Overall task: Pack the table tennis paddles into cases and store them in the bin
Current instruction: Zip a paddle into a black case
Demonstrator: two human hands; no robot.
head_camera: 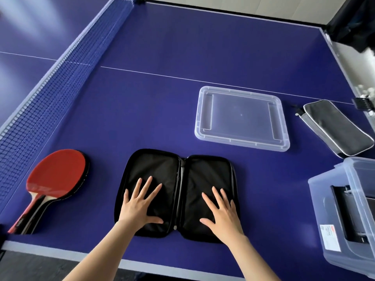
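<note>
A black zip case [176,171] lies spread open and flat near the table's front edge, with nothing inside. My left hand [140,205] presses flat on its left half, fingers spread. My right hand [222,213] lies flat on its right half in the same way. Two stacked paddles [56,175], red rubber facing up, lie to the left of the case with their handles pointing at the front edge. A second black case [336,126], zipped closed, lies at the far right. The clear plastic bin [345,220] stands at the right edge with a dark item inside.
The bin's clear lid [241,118] lies flat beyond the open case. The blue net [50,94] runs along the left side. The blue table [162,98] has its front edge just below my wrists. Dark gear sits off the table at the top right.
</note>
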